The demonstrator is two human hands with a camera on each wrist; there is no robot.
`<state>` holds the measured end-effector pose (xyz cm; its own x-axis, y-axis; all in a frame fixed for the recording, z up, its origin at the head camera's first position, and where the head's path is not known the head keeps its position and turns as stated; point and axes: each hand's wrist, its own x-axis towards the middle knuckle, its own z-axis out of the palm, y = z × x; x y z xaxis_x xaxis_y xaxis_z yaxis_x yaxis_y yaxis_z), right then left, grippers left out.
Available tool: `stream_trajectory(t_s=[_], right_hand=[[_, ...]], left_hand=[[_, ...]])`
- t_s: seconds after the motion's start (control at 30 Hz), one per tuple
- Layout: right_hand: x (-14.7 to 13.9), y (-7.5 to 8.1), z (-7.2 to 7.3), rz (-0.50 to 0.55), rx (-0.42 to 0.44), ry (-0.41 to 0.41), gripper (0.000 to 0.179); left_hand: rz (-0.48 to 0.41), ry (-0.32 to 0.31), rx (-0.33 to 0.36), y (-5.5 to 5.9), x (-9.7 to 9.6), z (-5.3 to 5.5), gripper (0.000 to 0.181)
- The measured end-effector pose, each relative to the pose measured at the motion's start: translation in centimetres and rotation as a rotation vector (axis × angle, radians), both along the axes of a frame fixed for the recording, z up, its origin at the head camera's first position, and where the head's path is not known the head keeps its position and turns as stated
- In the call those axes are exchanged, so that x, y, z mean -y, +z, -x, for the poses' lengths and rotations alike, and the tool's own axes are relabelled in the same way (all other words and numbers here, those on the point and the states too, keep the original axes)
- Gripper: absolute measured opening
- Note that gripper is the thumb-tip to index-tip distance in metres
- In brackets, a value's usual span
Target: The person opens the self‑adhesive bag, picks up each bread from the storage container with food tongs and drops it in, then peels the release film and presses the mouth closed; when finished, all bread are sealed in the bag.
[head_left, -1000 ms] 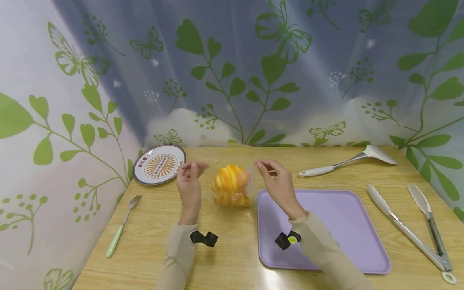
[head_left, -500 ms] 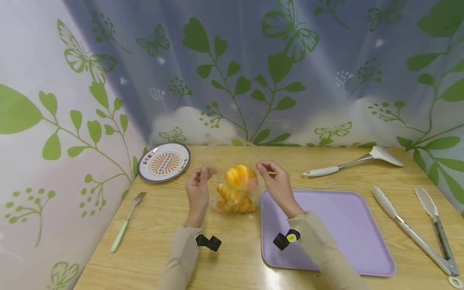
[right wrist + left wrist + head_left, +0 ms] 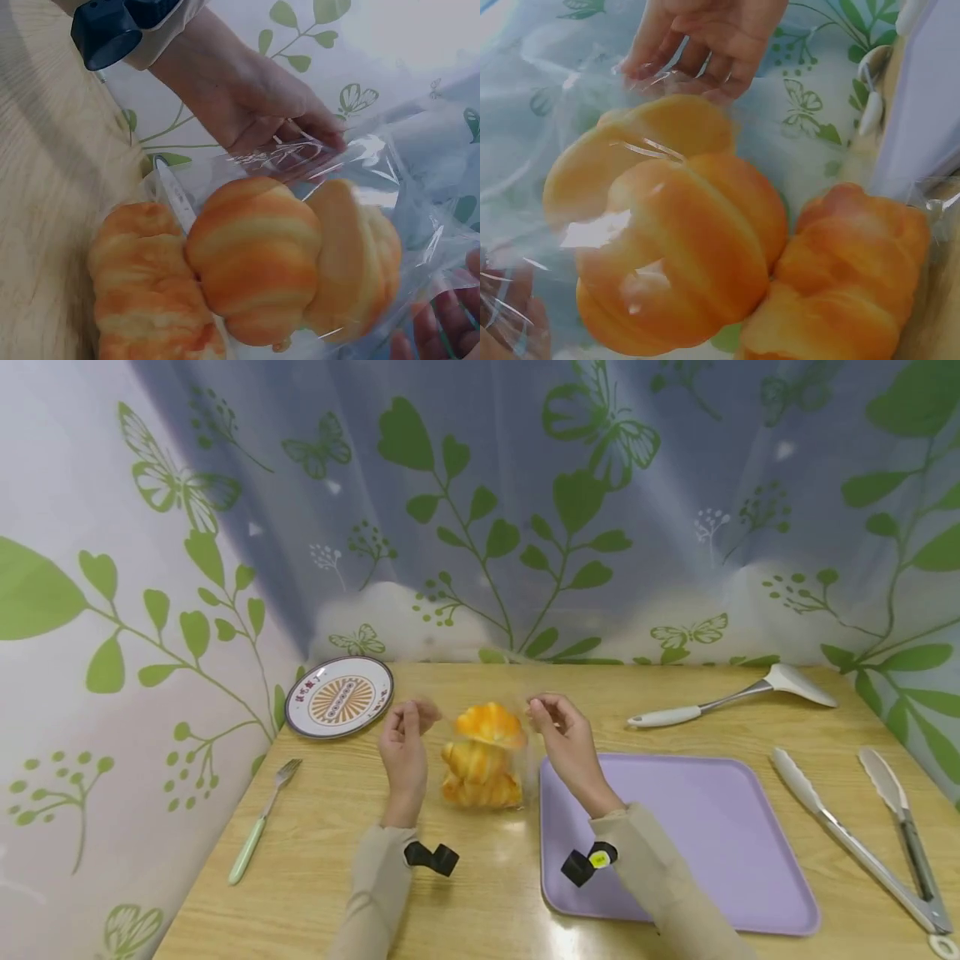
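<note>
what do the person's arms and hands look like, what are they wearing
The left sleeve and right sleeve are long and beige. Each wrist carries a small black device; a bright yellow label shows on the right one. The left hand and right hand are gloveless.

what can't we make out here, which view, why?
Head: upper rim of clear bag, too faint.
Head: middle lettering on plate, too small.
Head: near edge of tray, partly behind right sleeve.
Left wrist: left hand, cut off by left edge.
Right wrist: right hand, cut off by right edge.
</note>
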<state>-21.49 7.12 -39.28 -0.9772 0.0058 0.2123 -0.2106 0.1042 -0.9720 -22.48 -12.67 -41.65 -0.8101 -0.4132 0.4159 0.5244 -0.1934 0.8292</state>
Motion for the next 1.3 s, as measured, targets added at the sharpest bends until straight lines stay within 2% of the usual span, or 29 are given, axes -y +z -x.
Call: stream_trajectory(t_s=[0.2, 0.4, 0.47, 0.6, 0.7, 0.83, 0.9, 0.97, 1.1, 1.3], right_hand=[[0.1, -0.4, 0.7, -0.02, 0.02, 0.015, 0.03], [0.3, 0.3, 0.5, 0.144, -0.018, -0.029, 0.025], [0.2, 0.3, 0.5, 0.139, -0.013, -0.015, 0.024], [0.1, 0.3, 0.4, 0.054, 0.01, 0.01, 0.026], [0.2, 0.5, 0.4, 0.058, -0.032, 0.006, 0.025], [0.3, 0.9, 0.5, 0.125, -0.117, -0.043, 0.018], [0.3, 1.0, 0.6, 0.151, -0.122, -0.073, 0.018], [0.3, 1.0, 0.6, 0.166, -0.091, -0.087, 0.02], [0.3, 0.9, 0.7, 0.156, -0.03, -0.067, 0.025], [0.8, 1.1, 1.0, 0.124, -0.057, -0.043, 0.025]], left_hand=[[0.012, -0.004, -0.021, 0.0, -0.4, -0.2, 0.019], [-0.048, 0.063, -0.091, 1.0, 0.0, 0.1, 0.018], [-0.031, 0.041, -0.084, 1.0, 0.0, 0.2, 0.021], [0.021, -0.015, -0.04, 0.7, -0.3, 0.2, 0.027], [0.009, -0.016, -0.055, 0.8, -0.4, 0.2, 0.026], [-0.08, 0.027, -0.1, 1.4, -0.3, 0.2, 0.024], [-0.117, 0.044, -0.084, 1.6, -0.1, 0.2, 0.025], [-0.124, 0.043, -0.043, 1.5, 0.1, 0.1, 0.027], [-0.09, 0.007, 0.011, 1.2, 0.0, 0.0, 0.029], [-0.09, 0.013, -0.025, 1.8, -0.4, 0.2, 0.018]])
